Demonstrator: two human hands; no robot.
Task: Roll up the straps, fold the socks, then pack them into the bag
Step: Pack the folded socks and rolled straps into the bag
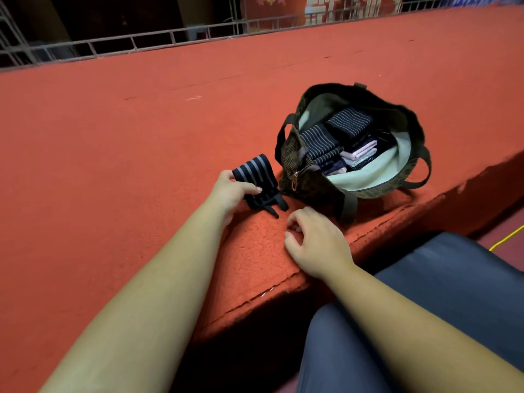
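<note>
I see the left hand (231, 191) gripping the black, grey-striped fabric strap (256, 177), thumb apparently across it; right hand (314, 239) loosely curled, empty.

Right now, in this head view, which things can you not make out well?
1. Head view: the strap's left side, covered by the left hand gripping it.
2. Head view: the bag's bottom, hidden under the packed items on top.
3. Head view: the area behind the railing, too dark and blurred.
</note>
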